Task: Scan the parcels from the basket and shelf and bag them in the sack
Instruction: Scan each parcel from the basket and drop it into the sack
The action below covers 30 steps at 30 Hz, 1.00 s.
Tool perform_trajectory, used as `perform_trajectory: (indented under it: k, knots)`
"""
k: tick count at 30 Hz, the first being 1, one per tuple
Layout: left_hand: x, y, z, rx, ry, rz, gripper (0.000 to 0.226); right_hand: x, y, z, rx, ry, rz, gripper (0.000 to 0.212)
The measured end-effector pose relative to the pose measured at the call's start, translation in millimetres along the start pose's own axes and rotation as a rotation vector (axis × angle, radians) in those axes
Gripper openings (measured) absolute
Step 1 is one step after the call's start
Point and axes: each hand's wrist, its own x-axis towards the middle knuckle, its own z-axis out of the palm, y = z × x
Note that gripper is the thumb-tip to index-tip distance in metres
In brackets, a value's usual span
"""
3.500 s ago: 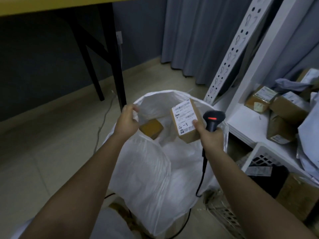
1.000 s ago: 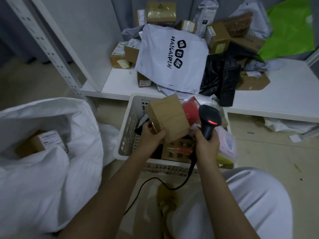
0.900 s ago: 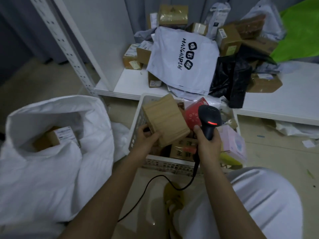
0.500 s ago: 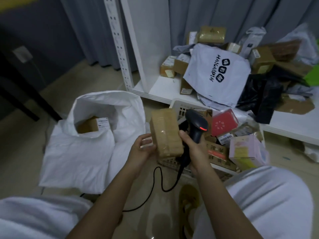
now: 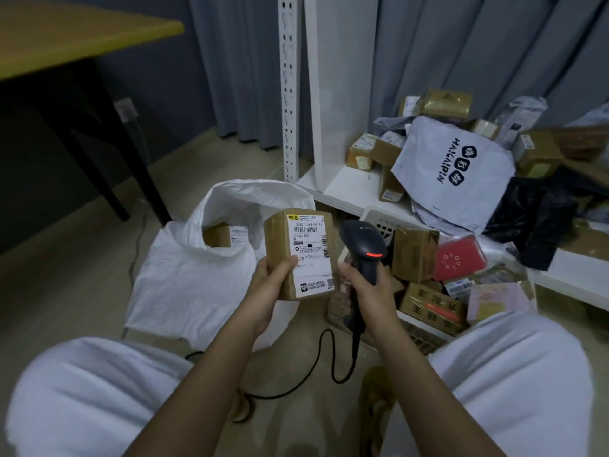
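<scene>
My left hand (image 5: 272, 285) grips a brown cardboard parcel (image 5: 298, 252) upright, its white shipping label facing me. My right hand (image 5: 365, 288) holds a black barcode scanner (image 5: 364, 247) just right of the parcel, a red light glowing on its head. The white sack (image 5: 197, 268) stands open on the floor behind and left of the parcel, with a labelled box (image 5: 227, 235) inside. The white basket (image 5: 375, 216) at the right is full of parcels. More boxes and mailer bags are piled on the low white shelf (image 5: 342, 189).
The scanner's black cable (image 5: 316, 367) loops across the floor between my knees. A yellow-topped table (image 5: 66, 31) with black legs stands at the left. A perforated shelf upright (image 5: 288, 87) rises behind the sack. A large white mailer (image 5: 458, 173) leans over the basket.
I have turned the parcel from its plain taped side to its label side. The view has tilted up and left, bringing the table and sack more into sight.
</scene>
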Motion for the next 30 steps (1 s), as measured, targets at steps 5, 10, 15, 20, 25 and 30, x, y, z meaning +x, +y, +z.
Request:
perform_trajectory:
  k: [5,10,15,20,25,30]
  knots:
    - [4.4,5.5,-18.9,0.148,0.116,0.044,0.06,-10.0,-8.8,6.6,-0.18,-0.114,0.026,0.017]
    - [7.6,8.6,-26.5,0.224,0.218,0.066,0.062,-18.4,-9.6,10.0,-0.199,-0.223,0.114,0.026]
    - [12.2,6.8,-28.8,0.259,0.241,0.041,0.067,-21.3,-7.9,8.2,-0.246,-0.223,0.156,0.03]
    - [15.1,1.2,-31.3,0.251,0.232,0.036,0.065,-19.0,-7.2,10.6,-0.261,-0.231,0.139,0.029]
    - [22.2,-2.5,-35.7,0.253,0.236,0.019,0.066,-12.6,-3.3,13.7,-0.251,-0.24,0.146,0.029]
    - [32.8,-7.9,-44.2,0.279,0.336,0.068,0.068,3.0,12.0,16.4,-0.156,-0.206,0.202,0.025]
